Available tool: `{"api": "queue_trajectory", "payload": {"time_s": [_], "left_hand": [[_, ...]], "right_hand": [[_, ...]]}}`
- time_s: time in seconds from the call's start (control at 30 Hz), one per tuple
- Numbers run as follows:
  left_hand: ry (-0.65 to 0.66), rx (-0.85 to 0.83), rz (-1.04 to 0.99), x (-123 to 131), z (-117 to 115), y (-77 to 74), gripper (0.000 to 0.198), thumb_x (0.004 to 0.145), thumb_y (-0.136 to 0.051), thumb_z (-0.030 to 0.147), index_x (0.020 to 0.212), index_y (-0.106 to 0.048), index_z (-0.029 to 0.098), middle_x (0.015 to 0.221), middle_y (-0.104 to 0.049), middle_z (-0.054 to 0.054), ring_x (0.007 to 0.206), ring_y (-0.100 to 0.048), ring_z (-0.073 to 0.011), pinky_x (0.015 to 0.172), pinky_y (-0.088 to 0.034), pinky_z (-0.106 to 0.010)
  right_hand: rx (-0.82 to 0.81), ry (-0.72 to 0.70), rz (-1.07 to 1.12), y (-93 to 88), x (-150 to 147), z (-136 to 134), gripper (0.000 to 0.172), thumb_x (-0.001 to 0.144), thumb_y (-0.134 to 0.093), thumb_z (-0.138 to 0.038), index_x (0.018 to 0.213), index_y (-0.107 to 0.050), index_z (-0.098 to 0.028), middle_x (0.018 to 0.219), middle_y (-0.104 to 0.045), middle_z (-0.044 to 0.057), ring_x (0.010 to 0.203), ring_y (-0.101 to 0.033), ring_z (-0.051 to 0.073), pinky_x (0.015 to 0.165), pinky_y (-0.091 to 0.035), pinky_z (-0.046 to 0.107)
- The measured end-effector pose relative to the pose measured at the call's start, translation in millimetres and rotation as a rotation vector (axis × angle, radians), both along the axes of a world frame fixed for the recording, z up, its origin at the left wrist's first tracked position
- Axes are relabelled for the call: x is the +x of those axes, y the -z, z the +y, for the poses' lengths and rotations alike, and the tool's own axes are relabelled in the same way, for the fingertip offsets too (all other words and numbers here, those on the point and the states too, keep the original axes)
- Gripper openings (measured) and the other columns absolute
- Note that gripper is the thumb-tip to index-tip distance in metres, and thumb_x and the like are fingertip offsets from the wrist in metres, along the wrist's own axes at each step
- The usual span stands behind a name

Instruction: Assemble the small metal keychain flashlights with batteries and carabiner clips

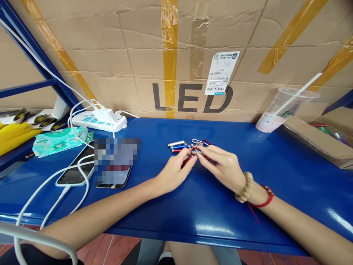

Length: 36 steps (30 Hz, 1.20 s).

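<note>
My left hand (171, 173) is closed around a small red metal tube (186, 161), much of it hidden by the fingers. At its upper end is a red carabiner clip (193, 149), pinched between the fingertips of my right hand (224, 163). The two hands nearly meet over the blue table (176, 213). Just beyond them lie a silver tube (176, 143), a blue tube (178, 147) and another red tube (178, 151), side by side. A silver carabiner (199, 141) and a second red one (206, 142) lie behind my right fingers, partly covered.
Two phones lie at left, a pale-cased one (74, 173) and a partly blurred one (117, 178), with white cables around. Behind them are a power strip (96, 120) and a green tissue pack (59, 140). A plastic cup (284, 110) and an open carton (317, 141) stand at right.
</note>
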<state>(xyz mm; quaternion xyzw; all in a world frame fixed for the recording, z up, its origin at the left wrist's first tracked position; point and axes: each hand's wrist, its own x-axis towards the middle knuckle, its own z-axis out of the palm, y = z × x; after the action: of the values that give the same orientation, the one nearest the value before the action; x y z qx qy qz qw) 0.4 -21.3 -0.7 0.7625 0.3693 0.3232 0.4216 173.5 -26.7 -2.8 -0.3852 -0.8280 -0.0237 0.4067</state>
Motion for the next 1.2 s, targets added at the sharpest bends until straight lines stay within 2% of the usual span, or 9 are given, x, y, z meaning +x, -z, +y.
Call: {"api": "queue_trajectory", "payload": {"time_s": [0.23,0.6,0.67,0.77,0.87,1.0,1.2], "left_hand": [[0.013,-0.018,0.005,0.6,0.3,1.5,0.017,0.091,-0.035,0.033,0.080,-0.037,0.020,0.056,-0.044,0.007,0.052,-0.042,-0.0088,0.054,-0.035,-0.021],[-0.065,-0.023,-0.007,0.1,0.1,0.7,0.013,0.090,-0.040,0.032,0.093,-0.042,0.020,0.057,-0.045,0.008,0.052,-0.045,-0.0088,0.054,-0.035,-0.021],[-0.119,0.020,0.027,-1.7,2.0,1.4,0.014,0.089,-0.042,0.033,0.095,-0.044,0.021,0.063,-0.051,0.006,0.056,-0.048,-0.0097,0.057,-0.037,-0.021],[-0.214,0.157,0.152,-5.8,6.4,1.1,0.014,0.088,-0.047,0.035,0.094,-0.050,0.023,0.082,-0.058,0.002,0.072,-0.055,-0.0131,0.064,-0.040,-0.023],[-0.258,0.303,0.319,-9.4,9.7,-0.9,0.015,0.087,-0.049,0.036,0.091,-0.056,0.023,0.098,-0.056,0.000,0.085,-0.056,-0.0159,0.064,-0.041,-0.023],[-0.244,0.403,0.493,-11.2,10.9,-1.1,0.011,0.083,-0.056,0.030,0.088,-0.061,0.022,0.098,-0.057,-0.002,0.091,-0.056,-0.0180,0.069,-0.045,-0.025],[-0.238,0.485,0.500,-12.8,13.9,4.4,0.007,0.081,-0.061,0.025,0.088,-0.061,0.022,0.097,-0.062,0.000,0.098,-0.056,-0.0181,0.078,-0.046,-0.027]], "right_hand": [[0.025,0.056,-0.074,-1.2,-0.4,-1.3,0.027,0.091,-0.043,-0.025,0.106,-0.063,-0.017,0.082,-0.066,0.005,0.067,-0.062,0.011,0.063,-0.050,0.020],[0.001,0.052,-0.084,-0.5,1.0,1.1,0.026,0.091,-0.043,-0.025,0.108,-0.062,-0.017,0.087,-0.066,0.005,0.072,-0.062,0.012,0.066,-0.050,0.022],[-0.014,0.059,-0.143,-2.7,3.3,2.4,0.028,0.092,-0.042,-0.027,0.113,-0.059,-0.018,0.094,-0.065,0.006,0.079,-0.063,0.013,0.067,-0.050,0.021],[-0.026,0.047,-0.252,-5.0,8.7,6.2,0.032,0.093,-0.039,-0.029,0.121,-0.054,-0.019,0.102,-0.064,0.007,0.087,-0.063,0.015,0.066,-0.051,0.021],[-0.032,0.019,-0.349,-5.1,13.3,10.0,0.034,0.094,-0.038,-0.030,0.121,-0.054,-0.018,0.103,-0.065,0.007,0.089,-0.064,0.016,0.064,-0.051,0.021],[-0.075,-0.074,-0.453,-4.7,13.7,11.3,0.031,0.093,-0.042,-0.032,0.116,-0.057,-0.021,0.098,-0.068,0.003,0.085,-0.066,0.014,0.059,-0.049,0.019],[-0.081,-0.091,-0.445,-5.2,11.6,9.9,0.027,0.092,-0.045,-0.029,0.114,-0.059,-0.024,0.105,-0.068,0.000,0.087,-0.066,0.013,0.062,-0.047,0.019]]}}
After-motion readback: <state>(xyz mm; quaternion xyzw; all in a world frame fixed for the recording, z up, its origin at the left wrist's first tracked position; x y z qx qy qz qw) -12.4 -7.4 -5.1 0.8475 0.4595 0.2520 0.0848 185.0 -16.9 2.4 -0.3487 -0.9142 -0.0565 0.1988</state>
